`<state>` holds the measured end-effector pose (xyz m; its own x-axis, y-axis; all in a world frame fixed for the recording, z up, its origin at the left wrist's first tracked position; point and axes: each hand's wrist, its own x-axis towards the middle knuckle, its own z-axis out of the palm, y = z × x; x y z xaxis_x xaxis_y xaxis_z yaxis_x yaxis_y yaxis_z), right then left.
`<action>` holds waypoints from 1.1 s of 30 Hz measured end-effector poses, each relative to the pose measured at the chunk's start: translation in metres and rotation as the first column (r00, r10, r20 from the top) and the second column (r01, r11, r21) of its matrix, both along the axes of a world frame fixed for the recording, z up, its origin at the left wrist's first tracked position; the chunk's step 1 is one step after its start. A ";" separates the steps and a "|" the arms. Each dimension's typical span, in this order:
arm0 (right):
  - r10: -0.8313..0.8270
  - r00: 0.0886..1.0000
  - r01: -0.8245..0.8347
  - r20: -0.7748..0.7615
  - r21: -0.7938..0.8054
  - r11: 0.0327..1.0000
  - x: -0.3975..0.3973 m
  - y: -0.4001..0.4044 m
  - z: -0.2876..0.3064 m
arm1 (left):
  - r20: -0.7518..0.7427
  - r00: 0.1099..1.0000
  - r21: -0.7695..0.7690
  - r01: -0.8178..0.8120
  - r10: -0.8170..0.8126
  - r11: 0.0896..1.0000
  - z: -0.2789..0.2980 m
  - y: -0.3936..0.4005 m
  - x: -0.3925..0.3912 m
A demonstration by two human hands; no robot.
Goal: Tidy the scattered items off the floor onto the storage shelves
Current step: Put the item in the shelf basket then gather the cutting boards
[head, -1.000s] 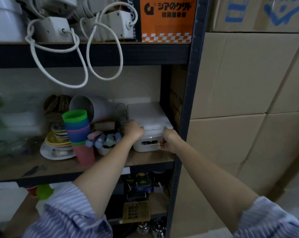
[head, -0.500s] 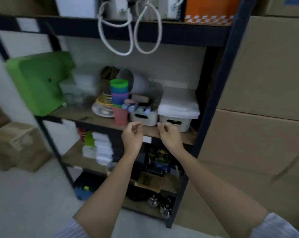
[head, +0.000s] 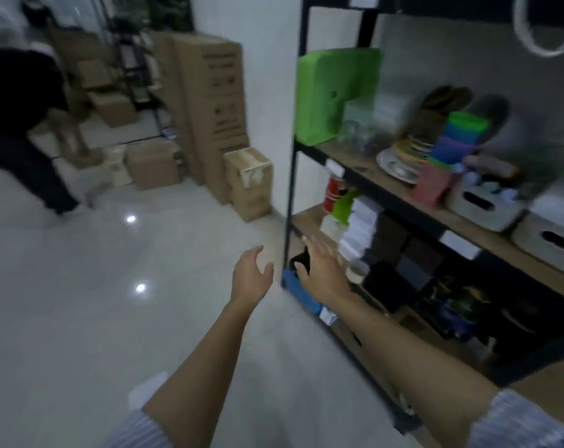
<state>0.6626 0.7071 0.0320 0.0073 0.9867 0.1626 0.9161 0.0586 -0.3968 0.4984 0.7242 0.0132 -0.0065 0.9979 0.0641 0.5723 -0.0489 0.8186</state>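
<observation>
The storage shelves [head: 387, 195] fill my view from 12 to 4 o'clock, a green tray [head: 332, 92] standing on them at 1 o'clock. The glossy floor [head: 96, 302] spreads at 9 o'clock. My right hand [head: 322, 270] and left hand [head: 251, 279], at center, are spread and hold nothing.

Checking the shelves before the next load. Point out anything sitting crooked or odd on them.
The green plastic piece stands on edge at the left end of the shelf, leaning rather than lying flat. The stack of coloured cups looks tilted, though blur and camera angle may exaggerate it. Both hands are empty.
</observation>
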 end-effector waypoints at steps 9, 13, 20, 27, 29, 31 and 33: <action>0.295 0.951 -0.307 -0.096 -0.155 0.939 -0.236 -0.028 -0.048 | -0.119 0.940 -0.158 -0.337 0.321 0.928 -0.039 -0.096 -0.238; 0.349 0.929 -0.369 -0.123 -0.237 0.899 -0.322 -0.059 -0.069 | -0.142 0.900 -0.196 -0.434 0.413 0.879 -0.053 -0.143 -0.320; 0.245 0.921 -0.343 -0.304 -0.329 0.880 -0.411 -0.097 -0.114 | -0.089 0.844 -0.295 -0.529 0.528 0.796 -0.094 -0.191 -0.387; 0.207 0.935 -0.314 -0.287 -0.402 0.860 -0.437 -0.091 -0.190 | 0.002 0.780 -0.398 -0.574 0.626 0.716 -0.163 -0.194 -0.401; 0.185 0.948 -0.280 -0.259 -0.404 0.871 -0.440 -0.085 -0.226 | 0.040 0.750 -0.438 -0.581 0.660 0.686 -0.197 -0.189 -0.402; 0.146 0.960 -0.235 -0.239 -0.401 0.885 -0.445 -0.076 -0.268 | 0.070 0.719 -0.463 -0.591 0.692 0.661 -0.237 -0.179 -0.402; 0.103 0.964 -0.200 -0.247 -0.412 0.889 -0.448 -0.070 -0.317 | 0.097 0.683 -0.495 -0.598 0.724 0.631 -0.282 -0.170 -0.402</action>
